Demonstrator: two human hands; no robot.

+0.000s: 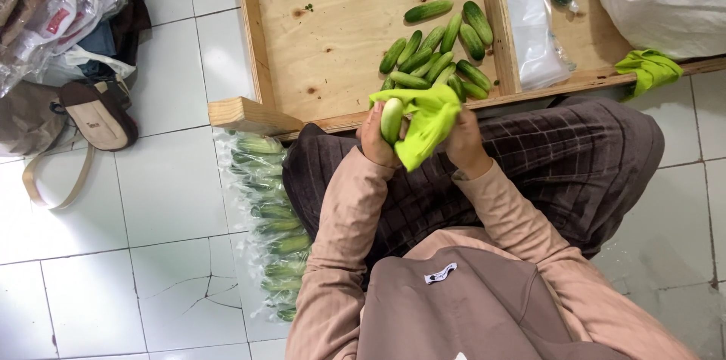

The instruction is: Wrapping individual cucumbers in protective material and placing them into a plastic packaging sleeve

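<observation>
1. bagged cucumbers (268, 231) lie on the floor (151, 193), beside the knee.
2. left hand (376, 141) grips a pale cucumber (392, 119) upright, exposing it for wiping.
3. right hand (463, 142) closes on the green cloth (427, 122) draped over it.
4. loose pile (439, 61) waits on the tray (333, 35) ahead.

I read the lime-green cloth (427, 124) as soft matt fabric, creased, around a smooth waxy cucumber (392, 119). Tray (333, 42) at 12 o'clock is raw unfinished plywood, knotty. Bags (265, 224) at 9 o'clock are clear glossy plastic film. Floor tiles (151, 201) are glazed white ceramic, one cracked. Sleeves are matt ribbed knit.
</observation>
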